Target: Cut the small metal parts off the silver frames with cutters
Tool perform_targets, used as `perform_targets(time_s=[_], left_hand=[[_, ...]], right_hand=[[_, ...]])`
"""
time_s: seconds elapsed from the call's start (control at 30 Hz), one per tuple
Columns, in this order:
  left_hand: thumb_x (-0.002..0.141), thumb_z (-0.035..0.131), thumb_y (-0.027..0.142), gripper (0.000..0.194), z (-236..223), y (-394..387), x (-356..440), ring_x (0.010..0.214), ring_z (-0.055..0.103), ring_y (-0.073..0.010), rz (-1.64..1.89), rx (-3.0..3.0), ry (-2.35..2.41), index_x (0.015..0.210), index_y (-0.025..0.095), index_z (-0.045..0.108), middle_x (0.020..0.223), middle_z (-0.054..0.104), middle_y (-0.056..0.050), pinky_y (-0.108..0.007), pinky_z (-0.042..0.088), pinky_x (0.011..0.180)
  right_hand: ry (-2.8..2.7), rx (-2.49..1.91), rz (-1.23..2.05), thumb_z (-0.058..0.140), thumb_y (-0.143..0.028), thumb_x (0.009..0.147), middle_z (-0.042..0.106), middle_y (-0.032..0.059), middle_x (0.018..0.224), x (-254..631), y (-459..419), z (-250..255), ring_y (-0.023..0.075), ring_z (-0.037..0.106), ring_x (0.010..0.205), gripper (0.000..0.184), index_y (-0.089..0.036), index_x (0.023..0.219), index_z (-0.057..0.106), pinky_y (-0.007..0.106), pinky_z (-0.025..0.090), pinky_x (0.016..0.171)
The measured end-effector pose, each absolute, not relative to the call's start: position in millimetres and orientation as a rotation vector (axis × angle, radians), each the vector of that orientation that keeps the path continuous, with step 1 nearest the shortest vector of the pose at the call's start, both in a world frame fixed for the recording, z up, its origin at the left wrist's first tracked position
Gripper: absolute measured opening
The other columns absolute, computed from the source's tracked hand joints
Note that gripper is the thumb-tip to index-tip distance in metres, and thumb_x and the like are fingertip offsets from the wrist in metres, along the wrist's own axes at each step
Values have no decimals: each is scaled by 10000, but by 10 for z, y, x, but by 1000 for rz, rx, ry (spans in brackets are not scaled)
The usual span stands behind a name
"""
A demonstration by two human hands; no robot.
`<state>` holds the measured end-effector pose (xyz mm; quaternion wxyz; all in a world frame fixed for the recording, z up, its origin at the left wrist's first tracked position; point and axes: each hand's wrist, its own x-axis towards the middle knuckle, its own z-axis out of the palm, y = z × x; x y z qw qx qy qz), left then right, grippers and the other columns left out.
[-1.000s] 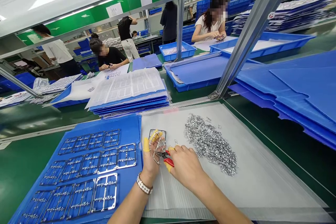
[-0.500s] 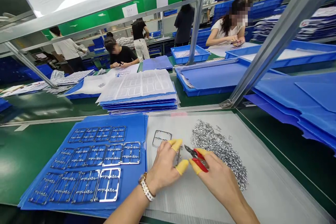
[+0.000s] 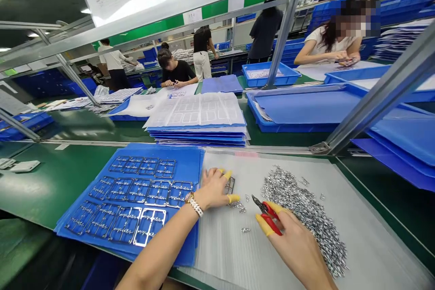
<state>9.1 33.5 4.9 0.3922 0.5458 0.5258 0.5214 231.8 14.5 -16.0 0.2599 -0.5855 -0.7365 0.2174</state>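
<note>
My left hand (image 3: 215, 190), with yellow finger cots and a bracelet watch at the wrist, is over a small metal frame (image 3: 231, 185). The hand partly hides this frame; thumb and forefinger are spread apart beside it. Small loose metal pieces (image 3: 239, 207) lie just under the thumb, and a few more (image 3: 245, 230) are nearer to me. My right hand (image 3: 292, 235) is closed round the red handles of nippers (image 3: 267, 213). Their dark jaws point up and left, slightly apart, with nothing between them. Right of the nippers spreads a heap of small shiny metal parts (image 3: 299, 204).
Three rows of metal frames (image 3: 158, 192) lie on a blue sheet (image 3: 193, 240) at left. A translucent sheet (image 3: 224, 253) covers the work area. Behind stand a stack of sheets (image 3: 200, 129), blue trays (image 3: 299, 127) and a slanting metal post (image 3: 374, 95). Several people work beyond.
My left hand has moved over the metal frame, which lay uncovered before. Small loose pieces now show by its thumb. The nippers have drawn slightly away from it. The view has turned left.
</note>
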Motion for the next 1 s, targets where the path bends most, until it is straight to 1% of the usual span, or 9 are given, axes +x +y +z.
perform_targets(time_s=[0.2,0.3,0.4,0.5,0.57,0.7,0.8,0.87,1.0], left_hand=[[431,888,346,740,336,-78,-556,1381,242,-403,1100,1603,1454,1137,341,668,1355,535,-121,-549,-155,1095],[446,878,362,855,298,-316,-908,1384,231,-418,747,1753,1692,1250,384,586,1415,486,-91,-595,-133,1084],[508,845,354,845,212,-434,-1056,1359,284,-412,562,1824,1812,1297,388,544,1399,496,-92,-618,-73,1095],[598,796,374,813,246,-444,-1022,1306,368,-363,669,1767,1830,1351,371,491,1346,519,-89,-588,76,1128],[624,789,371,868,325,-417,-940,1318,356,-343,885,1599,1703,1406,369,413,1392,465,-93,-558,209,1116],[666,754,452,885,424,-306,-662,1322,368,-383,1332,924,1056,1439,373,332,1460,397,-107,-595,396,984],[756,559,649,740,380,-180,-387,1284,420,-418,1377,487,673,1400,319,407,1408,469,-129,-677,400,908],[816,420,687,681,310,-97,-212,1246,469,-414,1317,334,556,1361,281,465,1332,544,-144,-679,414,873],[893,407,554,539,123,16,53,1089,602,-337,1247,209,529,1248,185,576,1185,647,-149,-510,504,811]], right_hand=[[-2073,-1573,665,513,-545,778,691,39,995,2433,175,-203,237,665,792,372,-292,1030,618,366,527,659],[-2162,-1565,725,489,-455,805,682,53,1044,2375,167,-180,239,655,885,359,-266,1089,601,374,528,734],[-2260,-1439,696,455,-369,841,663,72,1093,2255,153,-153,239,619,1005,369,-225,1158,575,387,502,842],[-2328,-1237,598,429,-383,902,635,71,1159,2172,127,-124,228,577,1084,409,-231,1274,508,390,469,916],[-2345,-1156,552,418,-414,929,622,66,1185,2153,106,-106,221,569,1093,437,-255,1335,454,381,467,919],[-2385,-1123,575,411,-440,946,631,52,1154,2139,71,-95,206,587,1044,437,-291,1356,430,355,479,878],[-2380,-1124,546,434,-440,935,642,54,1103,2122,48,-101,209,596,1017,427,-277,1329,460,351,479,866],[-2353,-1132,484,451,-421,924,646,66,1072,2111,33,-90,219,601,998,409,-250,1293,494,355,479,855],[-2334,-1195,334,459,-361,915,654,81,980,2041,5,-17,233,610,917,355,-210,1223,550,364,473,799]])
